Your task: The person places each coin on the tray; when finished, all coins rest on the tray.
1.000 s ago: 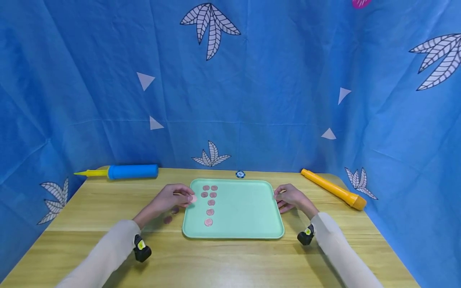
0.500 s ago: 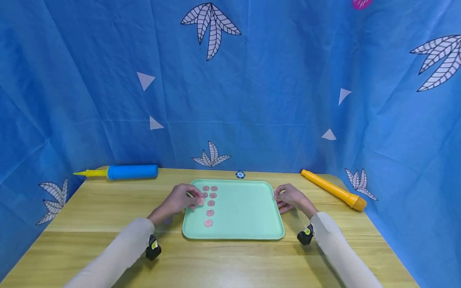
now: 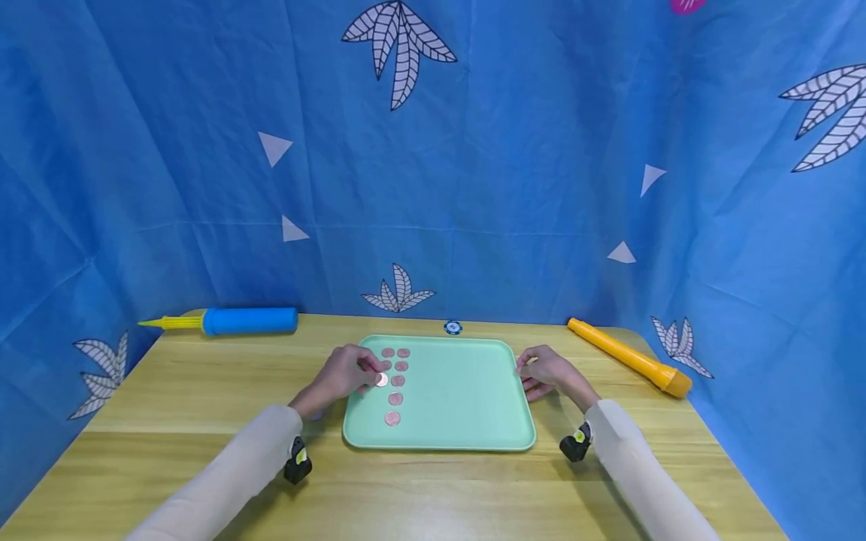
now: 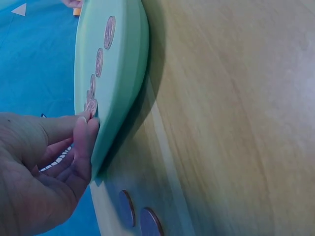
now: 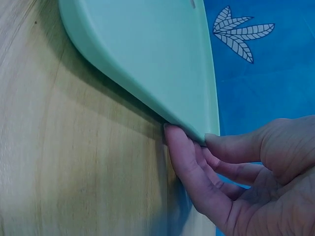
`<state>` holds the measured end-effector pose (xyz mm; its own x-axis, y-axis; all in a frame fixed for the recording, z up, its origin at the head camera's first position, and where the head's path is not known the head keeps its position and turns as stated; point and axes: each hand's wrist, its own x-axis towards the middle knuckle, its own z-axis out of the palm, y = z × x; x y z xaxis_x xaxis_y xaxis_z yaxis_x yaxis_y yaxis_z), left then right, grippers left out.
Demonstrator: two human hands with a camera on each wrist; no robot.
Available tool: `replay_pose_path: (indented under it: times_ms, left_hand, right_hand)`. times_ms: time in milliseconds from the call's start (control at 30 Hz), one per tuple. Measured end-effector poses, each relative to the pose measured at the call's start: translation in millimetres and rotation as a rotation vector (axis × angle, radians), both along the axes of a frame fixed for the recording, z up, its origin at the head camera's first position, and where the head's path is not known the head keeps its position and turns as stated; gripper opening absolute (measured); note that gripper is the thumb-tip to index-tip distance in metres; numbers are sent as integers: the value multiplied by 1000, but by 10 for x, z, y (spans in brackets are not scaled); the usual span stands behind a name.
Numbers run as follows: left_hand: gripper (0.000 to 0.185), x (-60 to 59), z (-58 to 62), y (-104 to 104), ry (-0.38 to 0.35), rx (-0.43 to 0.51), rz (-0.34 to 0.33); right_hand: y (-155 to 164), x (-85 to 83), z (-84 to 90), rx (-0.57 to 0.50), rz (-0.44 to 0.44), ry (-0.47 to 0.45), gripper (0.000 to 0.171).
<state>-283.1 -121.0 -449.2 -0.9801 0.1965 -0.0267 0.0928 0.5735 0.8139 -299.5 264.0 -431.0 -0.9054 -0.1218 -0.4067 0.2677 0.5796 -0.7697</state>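
Observation:
A pale green tray (image 3: pixel 467 398) lies on the wooden table, with several copper-coloured coins (image 3: pixel 395 399) set out in its left part. Over that part, my left hand (image 3: pixel 345 372) pinches another coin (image 3: pixel 382 380) between thumb and fingertips, just left of the column of coins. In the left wrist view this pinched coin (image 4: pixel 92 106) overlaps the row behind it. Two more coins (image 4: pixel 127 208) lie on the table outside the tray, below my left hand. My right hand (image 3: pixel 546 371) grips the tray's right rim, the thumb (image 5: pixel 231 147) at the edge and the fingers against its outer side.
At the back left is a blue and yellow balloon pump (image 3: pixel 250 321). An orange toy microphone (image 3: pixel 629 356) lies at the back right, and a blue-and-white poker chip (image 3: pixel 452 327) sits behind the tray. A blue patterned cloth (image 3: pixel 514 188) hangs behind the table.
My left hand has moved right with the coin, from the tray's left rim to beside the coins inside. My right hand has stayed at the right rim.

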Motion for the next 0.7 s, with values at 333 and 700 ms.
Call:
replay_pose_path:
  times_ms: [333,700]
  left_hand:
    - [9,40,-4,62,39,-42,79]
    - [13,31,-96,77,161,-70,107]
  right_hand:
    - [2,11,-37,-15,0,21,10]
    - [-22,-3,-27,-2,-6,38,7]
